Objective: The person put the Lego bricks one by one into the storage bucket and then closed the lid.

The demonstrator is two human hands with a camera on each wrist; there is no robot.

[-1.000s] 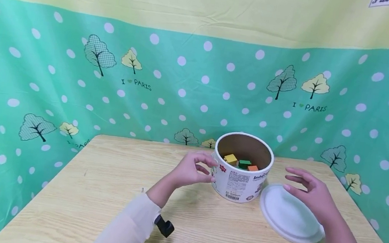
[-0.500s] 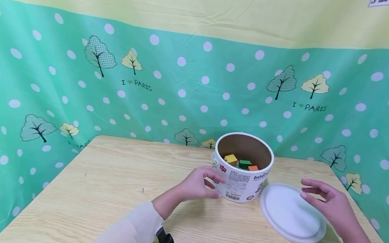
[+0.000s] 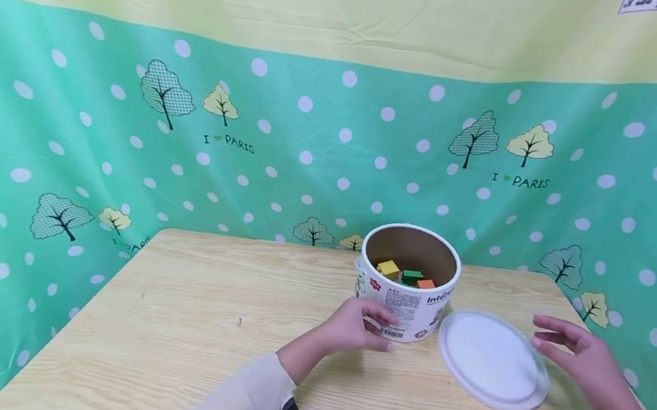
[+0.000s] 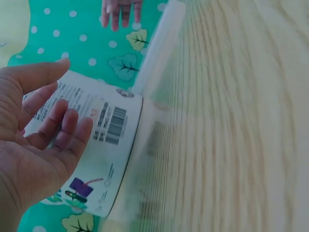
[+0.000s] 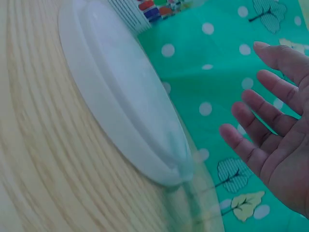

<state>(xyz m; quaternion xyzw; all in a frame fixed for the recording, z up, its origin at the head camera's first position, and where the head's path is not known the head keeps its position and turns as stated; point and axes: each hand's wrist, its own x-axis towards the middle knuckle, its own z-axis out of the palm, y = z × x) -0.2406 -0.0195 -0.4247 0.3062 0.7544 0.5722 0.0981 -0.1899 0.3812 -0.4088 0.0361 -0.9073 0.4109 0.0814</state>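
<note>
A round white printed tub [image 3: 407, 314] stands uncovered toward the back of the table, right of centre. Inside it lie a yellow block [image 3: 388, 268], a green block [image 3: 411, 277] and an orange block [image 3: 426, 284]. My left hand [image 3: 358, 326] is in front of the tub's lower left side, fingers loosely bent with nothing between them; the left wrist view shows its palm [image 4: 34, 166] beside the barcode. The white lid [image 3: 494, 359] lies flat on the table right of the tub. Beyond the lid's right edge my right hand [image 3: 582, 363] hovers with relaxed, spread fingers, holding nothing.
The wooden table [image 3: 177, 337] runs back to a green and yellow patterned curtain [image 3: 277, 123]. A tiny dark speck [image 3: 239, 322] shows on the tabletop left of my left hand.
My left hand has moved from the tub's left side rightward and nearer me, across its front. The right hand has moved right and toward me, away from over the lid. Tub and lid stay put.
</note>
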